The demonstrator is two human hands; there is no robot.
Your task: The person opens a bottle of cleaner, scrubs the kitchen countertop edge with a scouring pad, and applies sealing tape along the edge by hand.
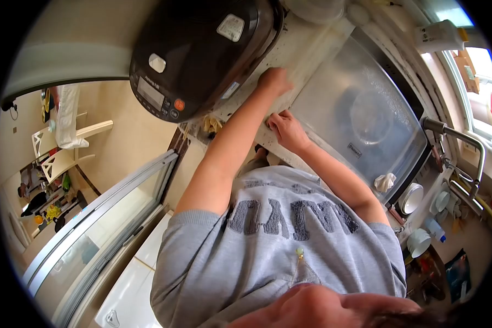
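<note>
My left hand (276, 82) is over the pale speckled counter (306, 52), beside a dark rice cooker (202, 54). Motion smears its fingers, so whatever they may hold cannot be made out. Nearer to me, my right hand (288, 131) rests at the counter's front edge with its fingers curled together. Something small and dark shows at those fingertips, too small to name. To the right of both hands lies a wide grey translucent panel (333, 82) with droplets and a round shape showing on or under it.
A crumpled white cloth or tissue (385, 182) lies at the panel's near right corner. Beyond it are a metal faucet (464, 136) and white bowls (419, 242). A white bottle (440, 36) stands by the window. On the left is a sliding glass door (109, 218).
</note>
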